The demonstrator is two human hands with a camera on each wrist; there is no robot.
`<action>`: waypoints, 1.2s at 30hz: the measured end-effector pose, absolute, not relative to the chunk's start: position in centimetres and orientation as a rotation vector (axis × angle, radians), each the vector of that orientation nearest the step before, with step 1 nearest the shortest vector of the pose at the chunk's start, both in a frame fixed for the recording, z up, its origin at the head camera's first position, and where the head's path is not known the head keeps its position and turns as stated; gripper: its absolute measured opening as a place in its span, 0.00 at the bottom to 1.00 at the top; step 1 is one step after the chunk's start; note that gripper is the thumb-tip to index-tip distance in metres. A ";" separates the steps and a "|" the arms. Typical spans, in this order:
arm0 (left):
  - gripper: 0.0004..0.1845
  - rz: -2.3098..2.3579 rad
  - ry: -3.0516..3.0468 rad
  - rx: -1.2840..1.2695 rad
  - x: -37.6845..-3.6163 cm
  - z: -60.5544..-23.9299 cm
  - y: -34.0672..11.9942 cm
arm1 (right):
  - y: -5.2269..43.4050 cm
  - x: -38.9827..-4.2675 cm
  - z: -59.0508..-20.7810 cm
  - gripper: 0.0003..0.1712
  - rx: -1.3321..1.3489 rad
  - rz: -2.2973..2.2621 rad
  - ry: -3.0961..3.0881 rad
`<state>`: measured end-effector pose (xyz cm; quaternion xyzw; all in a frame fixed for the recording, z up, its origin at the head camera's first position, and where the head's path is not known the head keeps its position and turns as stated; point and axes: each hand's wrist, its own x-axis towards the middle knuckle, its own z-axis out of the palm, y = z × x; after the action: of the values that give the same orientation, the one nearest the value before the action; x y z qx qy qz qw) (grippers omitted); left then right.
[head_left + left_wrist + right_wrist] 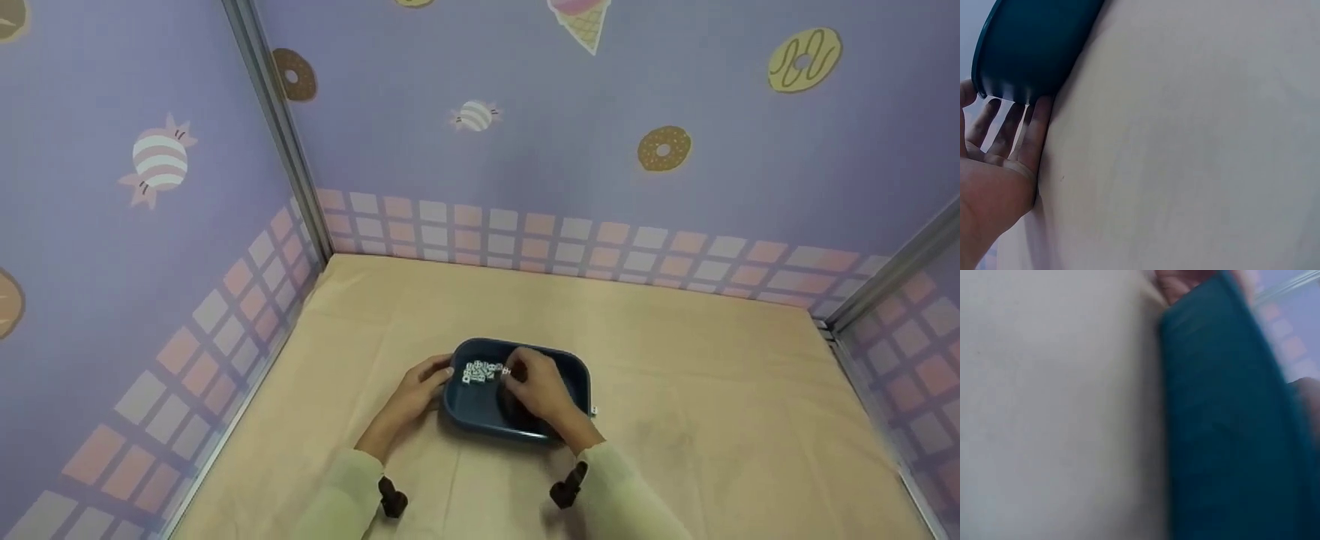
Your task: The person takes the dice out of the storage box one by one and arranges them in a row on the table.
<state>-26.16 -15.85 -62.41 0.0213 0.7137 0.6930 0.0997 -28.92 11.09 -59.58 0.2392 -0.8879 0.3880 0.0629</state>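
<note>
The blue tray point(517, 420) sits on the bench point(675, 420), near the front centre of the cloth-covered surface and well apart from all three walls. A cluster of small white cubes point(481, 371) lies in the tray's far-left part.

Left hand point(417, 394): placed against the tray's left outer wall. In the left wrist view the fingers point(1013, 135) are straight and spread, with the tips under or against the tray rim point(999, 95). Grip state: released, touching the tray.

Right hand point(541, 390): positioned over the tray interior, fingertips at the right edge of the cube cluster. One cube appears to sit at the fingertips, but whether it is pinched cannot be told. The right wrist view is blurred and shows only the tray wall point(1224, 416) beside the bench cloth.

Open room: bare bench extends to the right, left and far side of the tray. One small white piece point(594, 410) lies on the bench just beside the tray's right rim.

Boundaries: the patterned back wall point(600, 150) and side walls point(112, 225) enclose the bench, joined by metal corner posts point(277, 127). Nothing stands between the tray and these walls.
</note>
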 end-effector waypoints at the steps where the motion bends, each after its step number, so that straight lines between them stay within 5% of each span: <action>1: 0.27 2.052 2.103 0.057 -26.2 -62.4 -15.8 | 11.7 -28.8 -58.9 0.08 0.741 1.192 -2.662; 8: 0.28 2.059 2.038 0.036 -26.5 -62.2 -15.6 | 18.9 -28.0 -55.3 0.09 0.751 1.242 -2.550; 16: 0.27 2.022 2.061 0.009 -26.6 -62.2 -15.7 | 26.1 -26.9 -57.3 0.12 0.544 1.239 -2.560; 25: 0.28 2.030 2.049 0.017 -26.1 -62.4 -15.8 | 27.4 -25.3 -61.6 0.12 0.343 1.326 -2.741; 36: 0.28 2.016 2.082 0.038 -26.0 -62.3 -16.0 | 26.6 -24.9 -63.2 0.13 0.471 1.210 -2.767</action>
<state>-25.98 -16.01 -62.29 0.0130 0.7130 0.6904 0.1213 -24.93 26.62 -63.18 0.1538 -0.9045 0.3954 0.0424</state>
